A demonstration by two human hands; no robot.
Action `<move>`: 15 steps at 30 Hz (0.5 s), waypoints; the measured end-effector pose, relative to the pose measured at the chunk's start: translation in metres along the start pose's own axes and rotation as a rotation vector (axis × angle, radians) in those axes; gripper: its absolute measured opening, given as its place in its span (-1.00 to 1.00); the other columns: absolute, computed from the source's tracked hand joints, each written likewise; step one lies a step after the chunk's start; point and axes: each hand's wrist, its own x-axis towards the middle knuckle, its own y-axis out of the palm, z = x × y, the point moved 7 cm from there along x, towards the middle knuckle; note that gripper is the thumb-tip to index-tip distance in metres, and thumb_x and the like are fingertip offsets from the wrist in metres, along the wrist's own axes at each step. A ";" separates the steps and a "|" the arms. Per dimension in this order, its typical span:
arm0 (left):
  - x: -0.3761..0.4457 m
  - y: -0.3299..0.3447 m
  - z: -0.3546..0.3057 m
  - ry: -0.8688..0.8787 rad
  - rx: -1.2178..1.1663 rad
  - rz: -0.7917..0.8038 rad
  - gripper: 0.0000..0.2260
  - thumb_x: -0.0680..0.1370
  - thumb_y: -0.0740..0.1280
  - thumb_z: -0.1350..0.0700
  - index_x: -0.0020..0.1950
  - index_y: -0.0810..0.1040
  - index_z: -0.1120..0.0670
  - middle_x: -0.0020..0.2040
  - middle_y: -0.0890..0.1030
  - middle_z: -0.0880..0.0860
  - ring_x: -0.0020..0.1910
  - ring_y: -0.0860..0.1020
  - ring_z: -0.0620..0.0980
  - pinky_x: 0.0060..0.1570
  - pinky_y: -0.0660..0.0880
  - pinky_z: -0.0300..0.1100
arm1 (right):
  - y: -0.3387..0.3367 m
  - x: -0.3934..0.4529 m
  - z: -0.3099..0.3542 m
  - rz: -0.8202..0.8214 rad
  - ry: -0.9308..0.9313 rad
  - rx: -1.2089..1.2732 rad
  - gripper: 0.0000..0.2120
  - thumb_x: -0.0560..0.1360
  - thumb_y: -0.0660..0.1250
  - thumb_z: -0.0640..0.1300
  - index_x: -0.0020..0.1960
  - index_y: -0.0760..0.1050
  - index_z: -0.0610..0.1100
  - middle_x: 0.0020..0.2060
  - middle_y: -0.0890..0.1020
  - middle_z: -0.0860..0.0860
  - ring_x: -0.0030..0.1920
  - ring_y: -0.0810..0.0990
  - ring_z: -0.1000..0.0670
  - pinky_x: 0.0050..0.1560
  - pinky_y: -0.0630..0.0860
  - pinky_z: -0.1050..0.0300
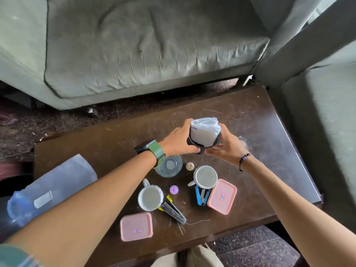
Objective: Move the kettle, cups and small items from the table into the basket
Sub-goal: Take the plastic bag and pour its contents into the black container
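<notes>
Both my hands hold a black holder stuffed with a white plastic packet [204, 132] above the dark wooden table [250, 132]. My left hand [179, 140] grips its left side and my right hand [225, 146] its right side. Nearer to me stand two white cups [150, 197] [205, 177], a clear glass dish [169, 166], a small beige cap [190, 166] and a purple cap [174, 189]. Two pink lidded boxes [136, 226] [222, 196], yellow-handled tongs [173, 209] and a blue clip [201, 196] lie around the cups. No kettle or basket can be made out.
A clear plastic container with a blue lid [52, 187] lies on its side at the table's left end. A glass [244, 142] stands just behind my right hand. A grey-green sofa [144, 45] runs behind the table and another seat [327, 122] borders it on the right.
</notes>
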 end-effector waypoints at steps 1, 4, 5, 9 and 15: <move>0.004 0.003 0.002 -0.005 0.005 0.004 -0.24 0.42 0.44 0.07 0.45 0.03 0.14 0.35 0.42 0.17 0.30 0.41 0.13 0.19 0.36 -0.15 | 0.002 0.004 -0.004 0.008 0.000 -0.015 -0.20 0.31 0.52 -0.25 0.43 0.19 -0.08 0.27 0.48 -0.03 0.18 0.46 0.03 0.05 0.42 0.32; 0.010 0.009 0.008 -0.026 0.018 0.012 -0.25 0.42 0.44 0.06 0.44 0.04 0.14 0.33 0.43 0.18 0.26 0.44 0.14 0.14 0.37 -0.15 | 0.008 0.011 -0.012 0.041 -0.010 -0.030 -0.20 0.31 0.52 -0.25 0.43 0.18 -0.10 0.29 0.47 -0.04 0.22 0.45 0.01 0.02 0.40 0.38; 0.011 0.010 0.010 -0.032 0.026 0.014 -0.25 0.43 0.43 0.06 0.44 0.04 0.14 0.33 0.44 0.18 0.26 0.44 0.14 0.12 0.37 -0.15 | 0.009 0.012 -0.014 0.047 -0.015 -0.035 -0.20 0.31 0.52 -0.25 0.43 0.19 -0.11 0.30 0.46 -0.05 0.25 0.44 -0.02 0.05 0.40 0.33; 0.012 0.011 0.012 -0.035 0.038 0.019 -0.25 0.43 0.43 0.07 0.44 0.03 0.14 0.31 0.45 0.19 0.21 0.46 0.14 0.03 0.37 -0.17 | 0.012 0.016 -0.016 0.069 -0.038 -0.051 -0.20 0.30 0.52 -0.23 0.43 0.20 -0.11 0.33 0.45 -0.05 0.31 0.42 -0.05 0.24 0.40 0.17; 0.011 0.015 0.014 -0.044 0.061 0.025 -0.24 0.44 0.42 0.06 0.45 0.00 0.15 0.28 0.47 0.20 0.13 0.49 0.11 -0.06 0.34 -0.21 | 0.016 0.017 -0.015 0.100 -0.066 -0.077 -0.21 0.31 0.52 -0.24 0.43 0.20 -0.13 0.35 0.42 -0.06 0.34 0.39 -0.07 0.29 0.39 0.10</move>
